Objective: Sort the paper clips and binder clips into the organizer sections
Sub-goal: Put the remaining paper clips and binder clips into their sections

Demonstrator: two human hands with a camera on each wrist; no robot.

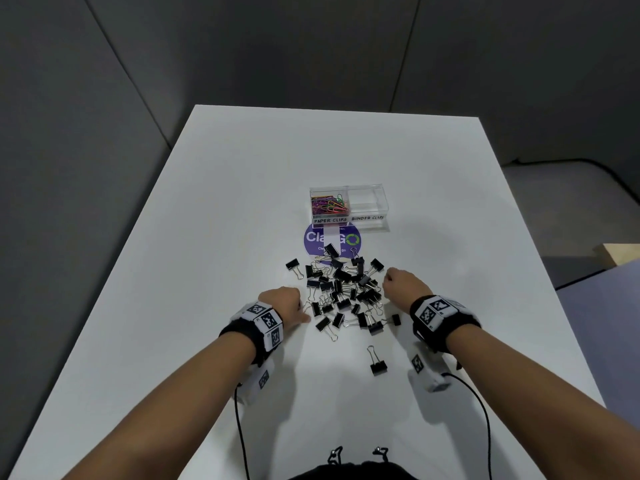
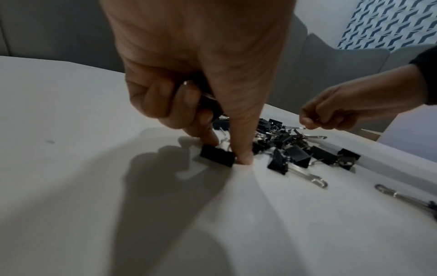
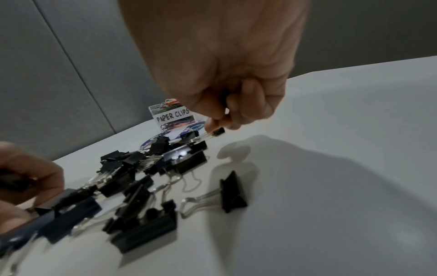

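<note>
A heap of black binder clips (image 1: 343, 292) lies mid-table between my hands. Behind it stands a clear organizer (image 1: 381, 216): its left section, labelled PAPER CLIPS, holds coloured paper clips (image 1: 329, 204); the right section, labelled BINDER CLIPS, looks bare. My left hand (image 1: 289, 303) is at the heap's left edge; its thumb and forefinger pinch a binder clip (image 2: 217, 157) on the table, and its curled fingers hold more black clips (image 2: 210, 104) in the palm. My right hand (image 1: 398, 280) is at the heap's right edge, pinching the wire handle of a small binder clip (image 3: 217, 131).
A round purple sticker (image 1: 332, 239) lies on the white table (image 1: 242, 202) between organizer and heap. One binder clip (image 1: 377, 362) lies alone nearer to me. A wooden block (image 1: 620, 254) sits off the right edge. Cables hang from both wrist units.
</note>
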